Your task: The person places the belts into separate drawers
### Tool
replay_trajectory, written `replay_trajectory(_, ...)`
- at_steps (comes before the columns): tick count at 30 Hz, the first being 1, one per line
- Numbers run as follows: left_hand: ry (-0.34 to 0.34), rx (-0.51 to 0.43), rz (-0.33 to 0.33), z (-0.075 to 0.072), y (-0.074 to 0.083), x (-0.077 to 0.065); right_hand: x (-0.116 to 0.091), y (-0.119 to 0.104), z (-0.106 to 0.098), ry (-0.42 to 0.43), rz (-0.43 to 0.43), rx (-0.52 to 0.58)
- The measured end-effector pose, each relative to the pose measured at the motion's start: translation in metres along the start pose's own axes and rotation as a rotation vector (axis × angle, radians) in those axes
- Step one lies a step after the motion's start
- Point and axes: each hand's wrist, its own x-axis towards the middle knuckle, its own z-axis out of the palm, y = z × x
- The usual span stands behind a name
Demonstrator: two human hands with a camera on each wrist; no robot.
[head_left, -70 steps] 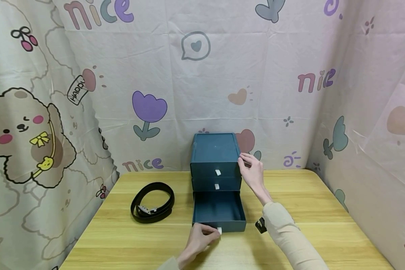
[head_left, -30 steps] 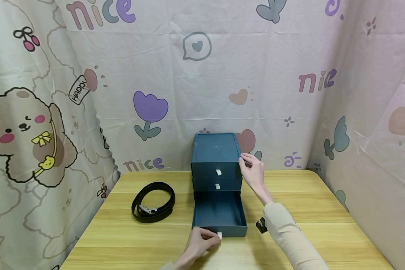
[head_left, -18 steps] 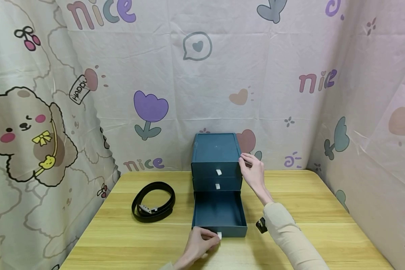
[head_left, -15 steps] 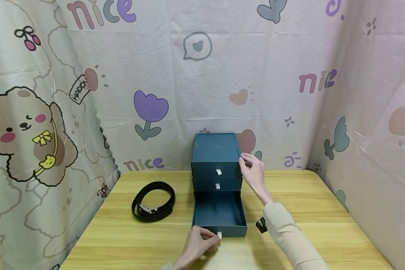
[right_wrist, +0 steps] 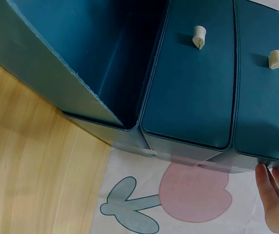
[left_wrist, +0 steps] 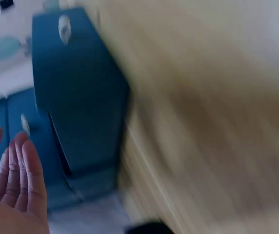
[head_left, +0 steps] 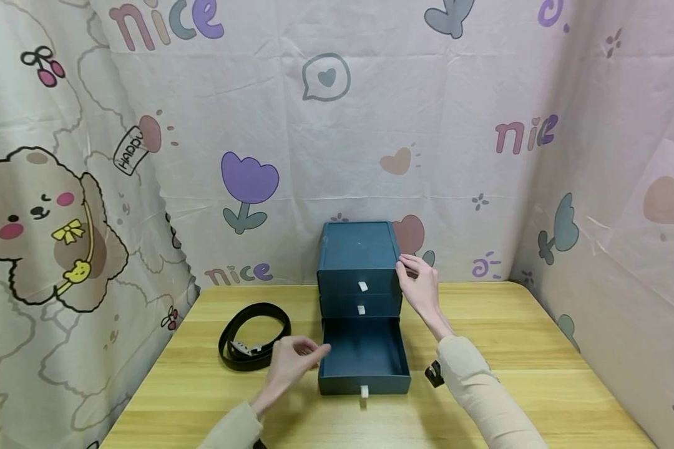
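A dark blue drawer cabinet (head_left: 359,246) stands on the table with its bottom drawer (head_left: 365,385) pulled out and bare inside. My left hand (head_left: 292,365) is off the white pull tab (head_left: 364,391), holds nothing, and hovers at the drawer's left side, thumb tip overlapping its rim. In the left wrist view, the fingers (left_wrist: 25,170) are extended. A black coiled belt (head_left: 255,337) with a silver buckle lies left of the cabinet, partly behind my left hand. My right hand (head_left: 419,284) touches the cabinet's upper right front edge with fairly straight fingertips.
Two closed drawers with white tabs (right_wrist: 199,37) sit above the pulled-out one. The wooden table (head_left: 511,349) reaches back to a printed cloth (head_left: 337,143), which also hangs at both sides. A small black object (head_left: 435,374) shows beside the right sleeve.
My left hand pulled the bottom drawer slightly farther out, then let go of its tab and moved left and up toward the belt. The right hand stayed at the cabinet's edge.
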Motion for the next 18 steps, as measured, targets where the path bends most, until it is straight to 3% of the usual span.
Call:
replay_trajectory(3, 0.064, 0.080, 0.057, -0.016, -0.015, 0.014, -0.001, -0.001, 0.000, -0.007, 0.008, 0.005)
replay_trajectory(6, 0.078, 0.167, 0.097, -0.032, -0.034, 0.025, -0.001, -0.002, 0.000, -0.017, 0.016, 0.015)
replay_trajectory(12, 0.014, 0.299, 0.119, -0.057, -0.068, 0.033, -0.002, -0.003, 0.000, -0.018, 0.019, 0.026)
replay_trajectory(18, -0.069, 0.403, 0.175, -0.064, -0.085, 0.033, -0.001, -0.003, -0.001, -0.011, 0.017, 0.024)
